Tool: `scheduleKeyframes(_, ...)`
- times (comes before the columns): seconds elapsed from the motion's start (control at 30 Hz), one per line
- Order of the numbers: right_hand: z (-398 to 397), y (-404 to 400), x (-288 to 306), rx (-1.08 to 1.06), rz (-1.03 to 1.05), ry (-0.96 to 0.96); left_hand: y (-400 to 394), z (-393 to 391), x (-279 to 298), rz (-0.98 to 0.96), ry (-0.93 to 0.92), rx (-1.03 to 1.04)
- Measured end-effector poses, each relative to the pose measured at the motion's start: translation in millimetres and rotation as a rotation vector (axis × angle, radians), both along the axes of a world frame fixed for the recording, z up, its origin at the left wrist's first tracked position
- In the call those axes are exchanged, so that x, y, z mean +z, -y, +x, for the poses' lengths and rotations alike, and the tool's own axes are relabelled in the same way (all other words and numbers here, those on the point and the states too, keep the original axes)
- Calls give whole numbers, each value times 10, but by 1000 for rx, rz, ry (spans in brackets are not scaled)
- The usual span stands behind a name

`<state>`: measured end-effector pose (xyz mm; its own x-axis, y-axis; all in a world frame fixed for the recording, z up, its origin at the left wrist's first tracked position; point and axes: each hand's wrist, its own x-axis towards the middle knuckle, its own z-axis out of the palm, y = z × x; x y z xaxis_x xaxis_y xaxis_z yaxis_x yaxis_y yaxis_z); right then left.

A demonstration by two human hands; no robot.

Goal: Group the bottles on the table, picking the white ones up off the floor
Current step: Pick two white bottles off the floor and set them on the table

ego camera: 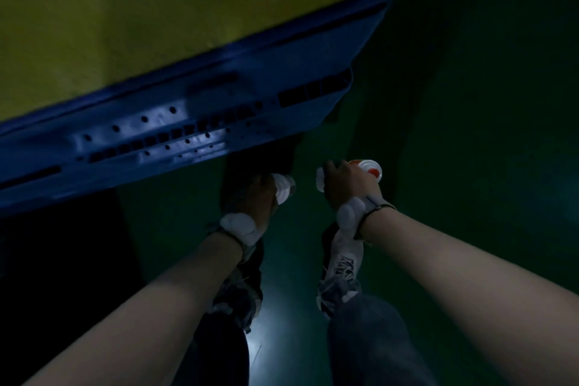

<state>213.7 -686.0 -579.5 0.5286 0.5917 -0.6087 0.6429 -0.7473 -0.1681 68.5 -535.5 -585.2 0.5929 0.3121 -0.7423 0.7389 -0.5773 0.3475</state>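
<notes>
I am looking down at the dark green floor [470,103] beside the table. My left hand [253,197] is low in the shadow under the table edge, closed around a white bottle [283,189] whose end sticks out to the right of the fingers. My right hand [344,185] grips another white bottle [368,168] with an orange-red mark on its end; a bit of white [320,180] shows left of the fingers. Both hands are near floor level, just ahead of my shoes. No other bottles show.
The table's yellow-green top [156,9] fills the upper left, with its blue perforated side frame [188,122] overhanging just above my left hand. My two shoes [341,263] stand below the hands. White wrist devices sit on both wrists. The scene is dim.
</notes>
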Motion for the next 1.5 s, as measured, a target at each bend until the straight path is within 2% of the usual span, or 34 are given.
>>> scheduleKeyframes(0.1, -45, -246, 720, 53, -52, 5, -219, -164, 641, 37, 169, -103)
scheduleKeyframes(0.2, -68, -527, 1499, 152, -2, -47, -461, -219, 1360, 103, 259, -157)
scheduleKeyframes(0.33, -115, -984, 2535, 238, 83, -8, -880, -251, 2355, 239, 459, -182)
scheduleKeyframes(0.57, -116, -2065, 4181, 328, 135, -26, -1816, -505, 3937, 308, 664, -153)
scheduleKeyframes(0.7, -141, -2916, 4796, 368, 259, 17, -2541, -671, 4521, 384, 685, -39)
scheduleKeyframes(0.9, -138, -3953, 4778, 386, 385, 128, -3504, -698, 4664, 567, 677, 107)
scheduleKeyframes(1.03, -167, -4673, 4523, 389, 450, 183, -4145, -642, 4392, 635, 626, 115)
scheduleKeyframes(1.17, -187, -5208, 4251, 367, 427, 192, -4598, -508, 4071, 688, 581, 157)
scheduleKeyframes(1.5, -83, -5725, 4011, 220, 457, 176, -4863, -192, 3903, 725, 690, 265)
